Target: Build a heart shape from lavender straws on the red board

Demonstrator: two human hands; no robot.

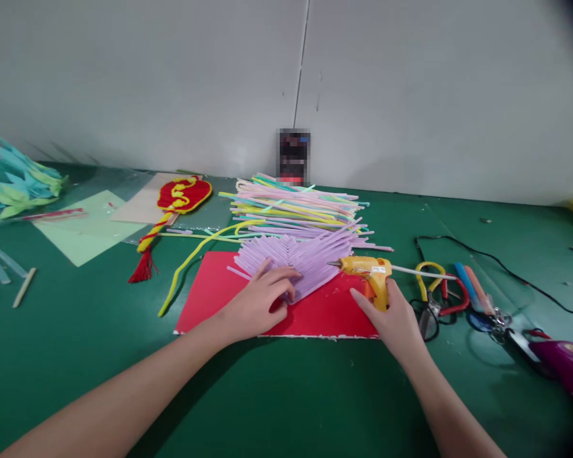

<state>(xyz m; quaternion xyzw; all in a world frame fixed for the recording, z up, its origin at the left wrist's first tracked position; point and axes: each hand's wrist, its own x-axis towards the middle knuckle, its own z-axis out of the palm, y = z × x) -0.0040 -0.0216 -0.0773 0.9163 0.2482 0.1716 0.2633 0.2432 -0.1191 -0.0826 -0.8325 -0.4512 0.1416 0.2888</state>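
My right hand (396,315) is wrapped round the handle of a yellow hot glue gun (363,264) with an orange trigger. Its nozzle points left, close over the lilac piece, and a white glue stick (417,271) runs out of its back. A fan-like piece of lilac pipe cleaners (310,270), set in a V pattern, lies on a red board (210,286). On the lower left part of this piece rest the fingers of my left hand (255,299), bent and apart, with the thumb away from the forefinger.
Behind lies a pile of pastel pipe cleaners (296,207), a dark pixelated device (293,157) against the wall. Left are a bent yellow pipe cleaner (186,257) and a red tasselled fan ornament (184,194). At right lie scissors (430,312), pliers (456,299) and a black cable (487,251).
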